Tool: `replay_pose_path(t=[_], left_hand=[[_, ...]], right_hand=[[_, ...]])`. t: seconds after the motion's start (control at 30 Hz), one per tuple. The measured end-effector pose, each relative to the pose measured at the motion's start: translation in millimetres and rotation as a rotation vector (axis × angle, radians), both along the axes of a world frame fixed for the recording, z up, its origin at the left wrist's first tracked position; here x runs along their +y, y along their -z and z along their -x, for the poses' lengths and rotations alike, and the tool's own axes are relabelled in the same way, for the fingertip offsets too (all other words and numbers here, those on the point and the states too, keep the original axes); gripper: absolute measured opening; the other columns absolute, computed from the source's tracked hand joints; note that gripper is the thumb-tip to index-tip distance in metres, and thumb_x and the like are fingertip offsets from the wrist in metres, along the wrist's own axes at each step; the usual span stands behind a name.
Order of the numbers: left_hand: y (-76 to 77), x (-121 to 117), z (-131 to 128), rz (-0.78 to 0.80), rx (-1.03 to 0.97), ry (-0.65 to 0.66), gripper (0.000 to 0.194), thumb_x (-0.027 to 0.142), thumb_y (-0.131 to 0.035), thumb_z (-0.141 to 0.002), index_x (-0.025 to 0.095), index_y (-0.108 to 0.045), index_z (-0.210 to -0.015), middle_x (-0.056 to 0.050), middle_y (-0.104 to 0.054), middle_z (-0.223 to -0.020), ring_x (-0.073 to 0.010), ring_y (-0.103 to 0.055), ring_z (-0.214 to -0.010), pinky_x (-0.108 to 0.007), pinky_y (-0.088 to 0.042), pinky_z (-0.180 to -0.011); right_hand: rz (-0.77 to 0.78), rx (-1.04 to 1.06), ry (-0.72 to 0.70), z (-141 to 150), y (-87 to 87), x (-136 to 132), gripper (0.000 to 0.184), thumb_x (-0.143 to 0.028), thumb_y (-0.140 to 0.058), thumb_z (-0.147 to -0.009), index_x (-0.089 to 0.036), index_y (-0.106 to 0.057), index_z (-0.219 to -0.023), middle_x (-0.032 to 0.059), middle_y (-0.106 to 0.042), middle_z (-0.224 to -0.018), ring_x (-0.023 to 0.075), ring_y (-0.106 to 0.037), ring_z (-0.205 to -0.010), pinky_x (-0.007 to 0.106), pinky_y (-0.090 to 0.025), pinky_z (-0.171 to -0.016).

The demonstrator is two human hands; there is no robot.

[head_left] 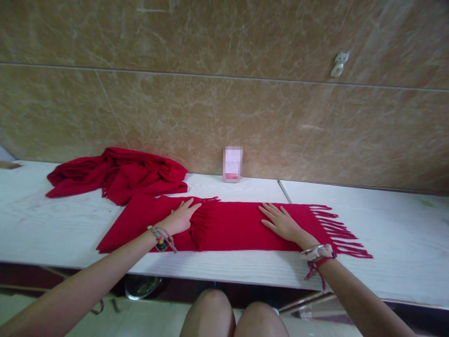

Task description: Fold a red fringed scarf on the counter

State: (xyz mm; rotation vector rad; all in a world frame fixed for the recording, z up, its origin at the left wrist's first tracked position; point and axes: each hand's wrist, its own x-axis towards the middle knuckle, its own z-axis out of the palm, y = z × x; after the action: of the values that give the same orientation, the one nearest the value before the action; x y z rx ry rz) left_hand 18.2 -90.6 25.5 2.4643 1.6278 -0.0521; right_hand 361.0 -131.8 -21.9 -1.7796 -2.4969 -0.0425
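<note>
A red fringed scarf [231,229] lies flat and lengthwise on the white table. Its left part is folded over, so one fringed end rests near the middle, while the other fringe spreads out at the right. On the folded part, by the inner fringe, my left hand [181,217] lies with fingers stretched out. My right hand [280,222] presses flat on the single stretch of cloth, fingers spread, left of the outer fringe. Neither hand grips the cloth. Behind the left part sits a crumpled heap of red cloth [140,173], touching or nearly touching the scarf.
A small pale box-like object [232,164], blurred out, stands against the brown tiled wall [210,112]. The white table [403,243] ends close to my knees. A white cat-shaped hook [340,64] is on the wall. Below the table edge is a metal bowl [142,286].
</note>
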Motion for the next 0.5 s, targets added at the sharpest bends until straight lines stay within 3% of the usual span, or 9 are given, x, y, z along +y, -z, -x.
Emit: replay_pose_path(t=[0.1, 0.17, 0.27, 0.33, 0.4, 0.5], left_hand=[[-19.1, 11.1, 17.2, -0.066, -0.122, 0.074, 0.067, -0.001, -0.034, -0.065, 0.009, -0.040, -0.131, -0.014, -0.036, -0.139, -0.0209, -0.030, -0.130, -0.032, -0.027, -0.106], [-38.5, 20.7, 35.5, -0.097, -0.162, 0.043, 0.065, 0.003, -0.033, -0.067, 0.009, -0.038, -0.131, -0.011, -0.040, -0.138, -0.0186, -0.034, -0.128, -0.032, -0.025, -0.108], [-70.2, 33.8, 73.5, -0.087, -0.498, -0.056, 0.057, 0.021, -0.039, -0.075, 0.008, -0.037, -0.130, -0.009, -0.047, -0.132, -0.0202, -0.045, -0.119, -0.034, -0.033, -0.103], [-85.8, 39.3, 104.4, -0.129, -0.678, -0.134, 0.062, 0.041, -0.039, -0.081, 0.009, -0.030, -0.133, -0.009, -0.045, -0.134, -0.0206, -0.047, -0.116, -0.032, -0.038, -0.099], [-91.9, 41.7, 136.9, -0.198, -0.783, -0.232, 0.071, 0.059, -0.024, -0.084, 0.010, -0.022, -0.136, -0.006, -0.047, -0.132, -0.0184, -0.049, -0.112, -0.030, -0.039, -0.096], [-82.2, 40.0, 183.0, -0.215, -0.588, -0.347, 0.076, 0.065, -0.010, -0.084, 0.011, -0.016, -0.137, -0.004, -0.060, -0.116, -0.0163, -0.057, -0.097, -0.033, -0.044, -0.089]], right_hand=[[-0.023, 0.009, 0.006, -2.0, 7.0, -0.4, 0.050, -0.044, -0.026, -0.090, -0.026, -0.031, -0.137, 0.0071, -0.031, -0.142, 0.0239, -0.026, -0.131, 0.051, -0.025, -0.102], [-0.048, 0.010, -0.002, -7.4, 11.3, 1.0, 0.050, -0.044, -0.026, -0.090, -0.027, -0.031, -0.137, 0.0066, -0.032, -0.142, 0.0236, -0.027, -0.131, 0.051, -0.027, -0.102], [-0.074, 0.007, 0.000, -14.3, 15.9, 3.4, 0.050, -0.044, -0.026, -0.090, -0.027, -0.032, -0.136, 0.0065, -0.035, -0.141, 0.0239, -0.030, -0.130, 0.051, -0.029, -0.100], [-0.081, 0.002, 0.016, -17.1, 17.6, 4.5, 0.050, -0.045, -0.026, -0.090, -0.026, -0.034, -0.136, 0.0069, -0.036, -0.140, 0.0241, -0.031, -0.129, 0.050, -0.030, -0.100], [-0.083, -0.006, 0.031, -18.7, 18.9, 5.4, 0.051, -0.045, -0.025, -0.089, -0.026, -0.035, -0.135, 0.0068, -0.036, -0.140, 0.0240, -0.032, -0.129, 0.049, -0.030, -0.100], [-0.086, -0.008, 0.029, -20.6, 21.4, 6.8, 0.052, -0.046, -0.025, -0.089, -0.026, -0.035, -0.135, 0.0059, -0.036, -0.140, 0.0236, -0.031, -0.129, 0.048, -0.031, -0.100]])
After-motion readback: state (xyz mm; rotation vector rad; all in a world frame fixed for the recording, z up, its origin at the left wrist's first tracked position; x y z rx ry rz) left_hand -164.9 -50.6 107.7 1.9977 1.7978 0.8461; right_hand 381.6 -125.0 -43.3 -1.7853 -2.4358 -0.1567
